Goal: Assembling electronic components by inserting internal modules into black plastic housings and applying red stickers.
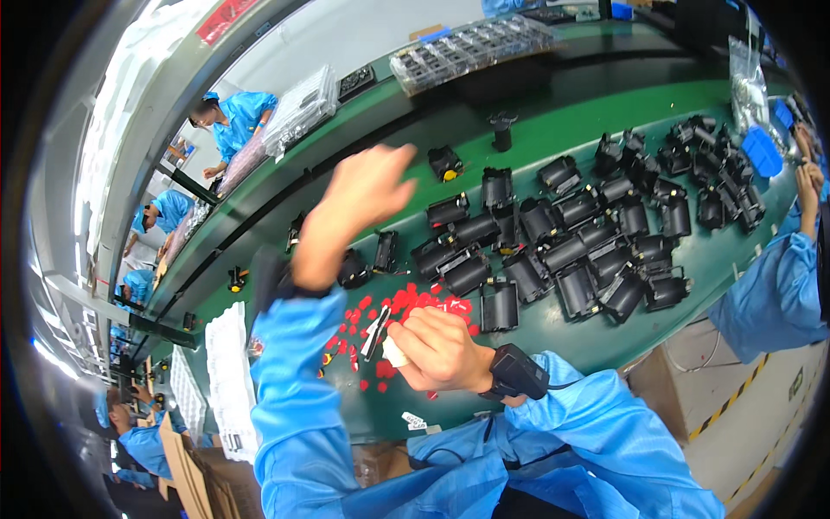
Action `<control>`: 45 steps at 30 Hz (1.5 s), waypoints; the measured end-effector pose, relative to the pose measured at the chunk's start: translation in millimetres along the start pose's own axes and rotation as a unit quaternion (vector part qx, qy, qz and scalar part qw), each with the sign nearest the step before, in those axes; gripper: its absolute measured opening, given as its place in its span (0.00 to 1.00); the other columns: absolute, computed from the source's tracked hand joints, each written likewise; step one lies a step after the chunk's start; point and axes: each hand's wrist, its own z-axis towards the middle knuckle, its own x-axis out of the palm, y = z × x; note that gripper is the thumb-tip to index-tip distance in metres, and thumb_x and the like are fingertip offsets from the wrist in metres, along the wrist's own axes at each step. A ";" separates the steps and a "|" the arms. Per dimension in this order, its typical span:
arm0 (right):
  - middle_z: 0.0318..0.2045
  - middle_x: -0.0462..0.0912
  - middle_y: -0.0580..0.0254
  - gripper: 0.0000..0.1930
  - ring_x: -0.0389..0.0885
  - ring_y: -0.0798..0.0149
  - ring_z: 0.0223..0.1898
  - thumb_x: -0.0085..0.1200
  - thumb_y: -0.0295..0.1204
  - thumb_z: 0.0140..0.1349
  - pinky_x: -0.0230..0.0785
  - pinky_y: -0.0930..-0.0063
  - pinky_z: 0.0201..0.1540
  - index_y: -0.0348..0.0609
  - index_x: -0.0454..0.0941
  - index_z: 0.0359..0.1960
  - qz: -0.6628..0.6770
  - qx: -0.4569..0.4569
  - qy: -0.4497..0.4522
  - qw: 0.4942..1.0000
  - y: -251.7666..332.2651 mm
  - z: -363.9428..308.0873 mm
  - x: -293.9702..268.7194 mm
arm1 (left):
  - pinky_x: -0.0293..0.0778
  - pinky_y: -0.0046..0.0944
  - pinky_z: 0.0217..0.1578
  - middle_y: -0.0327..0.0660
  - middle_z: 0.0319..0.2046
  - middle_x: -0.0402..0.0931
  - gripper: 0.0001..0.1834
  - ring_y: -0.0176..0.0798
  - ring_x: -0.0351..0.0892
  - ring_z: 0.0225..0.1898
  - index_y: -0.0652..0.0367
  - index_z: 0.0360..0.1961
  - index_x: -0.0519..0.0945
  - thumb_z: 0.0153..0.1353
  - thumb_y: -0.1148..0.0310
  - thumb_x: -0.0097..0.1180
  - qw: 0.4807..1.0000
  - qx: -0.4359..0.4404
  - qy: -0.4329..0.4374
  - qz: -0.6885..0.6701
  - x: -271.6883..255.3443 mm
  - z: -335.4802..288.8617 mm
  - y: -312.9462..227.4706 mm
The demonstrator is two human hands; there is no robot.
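My left hand (365,197) is raised over the far side of the green bench, blurred by motion, its fingers stretched out and apart with nothing seen in them. Close to it is a black part with a yellow spot (445,163). My right hand (443,350) is closed, knuckles up, above scattered red discs (413,300). A small white piece (395,352) shows at its thumb side; whether it is held or worn on the thumb I cannot tell. Beside that lies or hangs a narrow black-and-white strip (377,332). The inside of the fist is hidden.
Many black cylindrical housings (562,253) crowd the right half of the green bench (553,164). A clear tray (471,50) stands on the shelf behind. White foam trays (229,381) lie at the left. A co-worker's sleeve (774,281) is at the right edge.
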 end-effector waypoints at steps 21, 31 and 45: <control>0.24 0.79 0.52 0.12 0.78 0.51 0.23 0.61 0.17 0.43 0.73 0.65 0.29 0.33 0.80 0.34 0.029 0.016 0.010 0.999 -0.3 4.1 19.0 | 0.76 0.52 0.47 0.50 0.42 0.77 0.26 0.57 0.77 0.50 0.59 0.48 0.78 0.42 0.82 0.58 0.988 -0.148 -0.011 -0.029 70.1 -208.1 97.5; 0.29 0.81 0.61 0.13 0.76 0.71 0.25 0.52 0.12 0.53 0.68 0.79 0.30 0.32 0.81 0.40 -0.006 0.125 0.008 0.992 3.8 -11.1 6.8 | 0.75 0.48 0.51 0.52 0.43 0.82 0.20 0.57 0.80 0.47 0.62 0.48 0.81 0.50 0.75 0.61 0.908 -0.295 -0.280 -0.101 55.9 -397.6 77.6; 0.24 0.75 0.57 0.10 0.72 0.61 0.20 0.54 0.14 0.48 0.66 0.72 0.26 0.34 0.77 0.35 0.001 0.022 0.096 0.995 21.3 5.2 18.5 | 0.74 0.55 0.47 0.52 0.41 0.81 0.10 0.55 0.76 0.50 0.61 0.34 0.85 0.51 0.72 0.58 0.788 -0.576 0.086 0.198 119.7 -645.0 152.5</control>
